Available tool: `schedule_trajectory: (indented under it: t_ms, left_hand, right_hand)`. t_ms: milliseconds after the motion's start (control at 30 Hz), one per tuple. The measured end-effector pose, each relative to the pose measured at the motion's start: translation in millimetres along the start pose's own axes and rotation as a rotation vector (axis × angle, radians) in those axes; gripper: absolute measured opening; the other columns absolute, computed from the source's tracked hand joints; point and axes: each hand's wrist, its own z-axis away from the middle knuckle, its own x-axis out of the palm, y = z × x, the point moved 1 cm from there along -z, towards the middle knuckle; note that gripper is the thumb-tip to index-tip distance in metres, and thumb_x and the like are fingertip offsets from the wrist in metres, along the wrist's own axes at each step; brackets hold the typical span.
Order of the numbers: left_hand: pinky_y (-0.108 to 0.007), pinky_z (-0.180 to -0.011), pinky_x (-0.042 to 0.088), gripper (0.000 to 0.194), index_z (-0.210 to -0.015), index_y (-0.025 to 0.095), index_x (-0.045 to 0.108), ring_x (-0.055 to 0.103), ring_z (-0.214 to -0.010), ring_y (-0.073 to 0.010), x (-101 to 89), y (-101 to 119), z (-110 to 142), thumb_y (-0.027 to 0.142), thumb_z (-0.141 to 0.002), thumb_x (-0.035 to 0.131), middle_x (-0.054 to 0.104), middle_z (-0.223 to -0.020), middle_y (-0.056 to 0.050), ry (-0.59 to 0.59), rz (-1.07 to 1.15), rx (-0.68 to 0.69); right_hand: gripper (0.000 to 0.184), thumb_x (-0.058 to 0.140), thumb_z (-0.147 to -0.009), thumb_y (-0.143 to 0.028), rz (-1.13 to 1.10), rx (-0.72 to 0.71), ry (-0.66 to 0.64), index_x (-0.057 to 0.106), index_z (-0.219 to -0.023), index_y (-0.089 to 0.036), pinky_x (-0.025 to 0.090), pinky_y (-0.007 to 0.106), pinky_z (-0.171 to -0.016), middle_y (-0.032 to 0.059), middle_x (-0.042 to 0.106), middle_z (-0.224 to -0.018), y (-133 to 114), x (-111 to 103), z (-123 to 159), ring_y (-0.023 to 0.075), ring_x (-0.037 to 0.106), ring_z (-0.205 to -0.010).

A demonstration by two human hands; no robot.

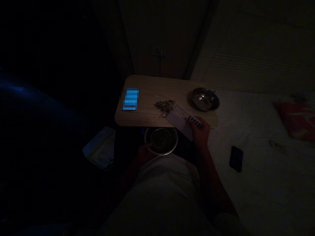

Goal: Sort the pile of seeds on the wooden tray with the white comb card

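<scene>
While the right hand (202, 132) is closed on a slotted pale card (180, 123), thumb across its face and far edge at the heap of small dark grains (164, 107) on the surface (145, 83), the left hand (144, 152) grips the side of a lower bowl (161, 153), thumb over the rim, its other fingers too dark to make out. Just beyond the right hand a second metal bowl (197, 100) stands on the surface, and to that hand's right a phone (236, 159) lies on pale bedding (261, 190).
</scene>
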Motion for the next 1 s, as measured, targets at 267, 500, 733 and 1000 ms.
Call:
schedule_trajectory:
  t_ms: [267, 500, 733, 1000]
  left_hand:
    - [-0.046, -0.099, 0.050, 0.021, -0.093, 0.014, 0.074, 0.073, -0.092, -0.0295, -1.1, -1.5, -0.2, 0.023, -0.076, 0.066, 0.080, -0.093, -0.011, -0.050, -0.002, -0.041]
    - [-0.042, -0.100, 0.050, 0.017, -0.088, 0.013, 0.074, 0.074, -0.091, -0.0276, -2.7, -0.4, 0.5, 0.017, -0.074, 0.066, 0.080, -0.090, -0.010, -0.057, 0.009, 0.019]
    - [-0.046, -0.100, 0.050, 0.017, -0.087, 0.013, 0.075, 0.074, -0.089, -0.0290, 3.7, 0.3, 5.2, 0.019, -0.076, 0.063, 0.080, -0.087, -0.010, -0.014, 0.033, -0.046]
    - [-0.048, -0.103, 0.048, 0.018, -0.089, 0.014, 0.074, 0.073, -0.097, -0.0319, 1.4, 0.8, 3.0, 0.017, -0.072, 0.068, 0.079, -0.087, -0.011, -0.034, 0.008, 0.016]
  right_hand:
    - [0.023, 0.074, -0.072, -0.038, 0.016, 0.007, -0.020, 0.072, -0.083, -0.017, 0.043, 0.023, -0.059, -0.0011, 0.066, -0.069, -1.0, 1.2, -1.4, 0.0124, 0.055, -0.062]
    - [0.021, 0.073, -0.073, -0.038, -0.002, -0.022, 0.003, 0.071, -0.082, -0.018, 0.045, 0.024, -0.061, -0.0003, 0.068, -0.072, -1.4, 2.6, -2.7, 0.0130, 0.056, -0.065]
    - [0.022, 0.071, -0.075, -0.038, 0.060, -0.051, -0.067, 0.073, -0.085, -0.019, 0.046, 0.024, -0.062, 0.0002, 0.069, -0.073, -1.6, 7.4, -6.0, 0.0140, 0.059, -0.067]
    - [0.024, 0.073, -0.074, -0.040, 0.014, -0.021, -0.046, 0.072, -0.085, -0.019, 0.045, 0.025, -0.061, 0.0003, 0.069, -0.074, 2.2, 7.9, -5.5, 0.0138, 0.057, -0.065]
